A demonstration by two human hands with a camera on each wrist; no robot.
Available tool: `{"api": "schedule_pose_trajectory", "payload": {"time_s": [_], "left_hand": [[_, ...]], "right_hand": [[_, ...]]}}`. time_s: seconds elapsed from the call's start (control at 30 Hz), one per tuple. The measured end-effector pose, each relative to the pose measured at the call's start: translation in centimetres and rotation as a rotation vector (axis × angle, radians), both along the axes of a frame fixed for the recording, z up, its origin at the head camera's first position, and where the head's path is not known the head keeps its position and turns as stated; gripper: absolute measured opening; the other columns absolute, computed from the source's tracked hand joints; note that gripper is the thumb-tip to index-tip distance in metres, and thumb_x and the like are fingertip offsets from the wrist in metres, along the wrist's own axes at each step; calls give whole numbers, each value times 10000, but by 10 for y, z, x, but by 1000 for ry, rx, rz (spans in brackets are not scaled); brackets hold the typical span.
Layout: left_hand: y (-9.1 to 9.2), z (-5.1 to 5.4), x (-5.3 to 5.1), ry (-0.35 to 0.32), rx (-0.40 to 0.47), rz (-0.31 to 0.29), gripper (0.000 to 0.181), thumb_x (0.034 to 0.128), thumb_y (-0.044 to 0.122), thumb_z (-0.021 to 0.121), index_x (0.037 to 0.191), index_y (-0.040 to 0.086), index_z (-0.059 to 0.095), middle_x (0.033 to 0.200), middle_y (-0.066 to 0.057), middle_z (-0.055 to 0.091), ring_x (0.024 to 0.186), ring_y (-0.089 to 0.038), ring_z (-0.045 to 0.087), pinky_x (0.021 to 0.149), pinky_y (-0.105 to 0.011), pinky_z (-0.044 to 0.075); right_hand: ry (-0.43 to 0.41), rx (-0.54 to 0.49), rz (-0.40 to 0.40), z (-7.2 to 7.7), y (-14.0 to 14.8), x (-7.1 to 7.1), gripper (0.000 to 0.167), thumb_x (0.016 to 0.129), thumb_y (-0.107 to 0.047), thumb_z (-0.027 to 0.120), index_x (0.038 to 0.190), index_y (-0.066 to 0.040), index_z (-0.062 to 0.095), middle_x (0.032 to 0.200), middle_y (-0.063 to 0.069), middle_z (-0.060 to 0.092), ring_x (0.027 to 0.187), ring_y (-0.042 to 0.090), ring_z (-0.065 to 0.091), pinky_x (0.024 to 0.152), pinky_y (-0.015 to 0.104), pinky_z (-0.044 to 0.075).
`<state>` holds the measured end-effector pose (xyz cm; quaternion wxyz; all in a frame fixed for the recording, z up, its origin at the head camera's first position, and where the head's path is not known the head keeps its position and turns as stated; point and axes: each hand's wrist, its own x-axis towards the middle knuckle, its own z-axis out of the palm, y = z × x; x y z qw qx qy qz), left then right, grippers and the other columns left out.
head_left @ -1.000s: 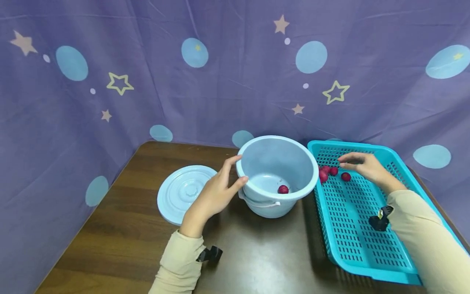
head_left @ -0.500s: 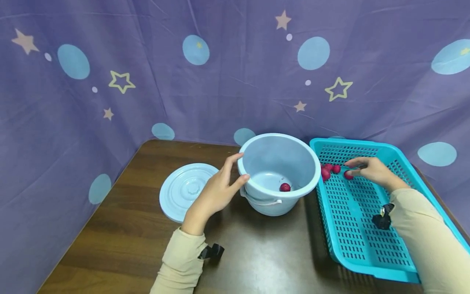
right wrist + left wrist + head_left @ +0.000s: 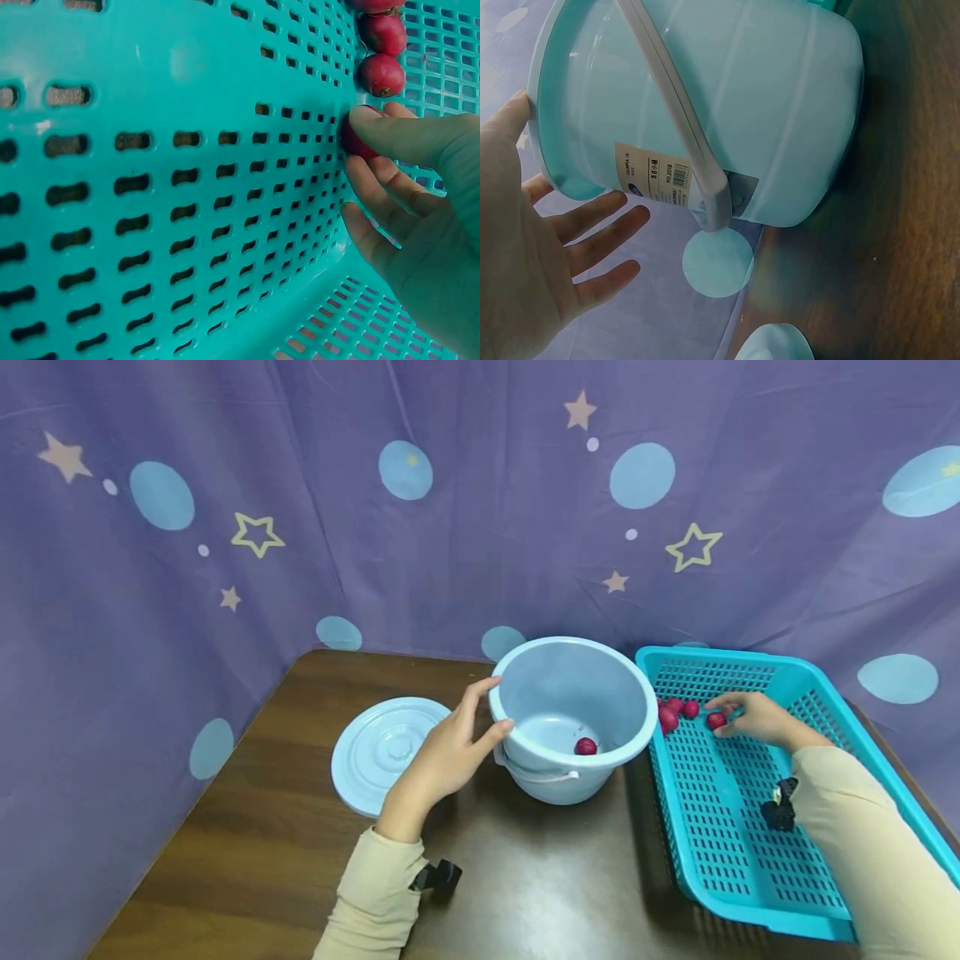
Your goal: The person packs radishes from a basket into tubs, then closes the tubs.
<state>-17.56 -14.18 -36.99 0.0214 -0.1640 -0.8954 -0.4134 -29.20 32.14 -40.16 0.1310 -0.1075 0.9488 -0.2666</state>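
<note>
A light blue bucket (image 3: 558, 785) with a white handle (image 3: 679, 105) stands on the table, one red radish (image 3: 586, 747) lying on its bottom. My left hand (image 3: 442, 756) rests against the bucket's left rim with thumb and index finger; the other fingers extend loosely in the left wrist view. Inside the turquoise basket (image 3: 720, 777) on the right, my right hand (image 3: 761, 720) has its thumb and fingers around a red radish (image 3: 352, 139), low on the basket floor. Several more radishes (image 3: 670, 717) cluster by the basket's left wall.
The round light blue lid (image 3: 386, 752) lies flat on the wooden table (image 3: 247, 827), left of the bucket. The basket's near wall stands close to the bucket's right side. A purple patterned cloth (image 3: 450, 552) hangs behind the table.
My right hand has lowered from above the basket to a radish, and its thumb and fingers have closed around it. The left hand has stayed at the bucket's rim.
</note>
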Motion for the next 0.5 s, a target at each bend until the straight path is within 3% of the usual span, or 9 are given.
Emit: {"api": "schedule_pose_trajectory", "payload": {"time_s": [0.23, 0.5], "left_hand": [[2, -4, 1, 7, -2, 0, 640, 988, 637, 418, 1539, 416, 180, 1523, -62, 404, 1289, -290, 502, 936, -547, 452], [0, -2, 1, 22, -12, -4, 640, 992, 631, 413, 1541, 403, 178, 1512, -84, 416, 1277, -304, 512, 926, -543, 457]], "right_hand": [[-1, 21, 4, -2, 0, 5, 427, 852, -50, 744, 1210, 113, 578, 952, 184, 510, 814, 291, 462, 646, 384, 398], [13, 24, -7, 0, 1, 5, 412, 863, -89, 751, 1182, 109, 580, 889, 122, 536, 755, 245, 462, 640, 377, 398]]}}
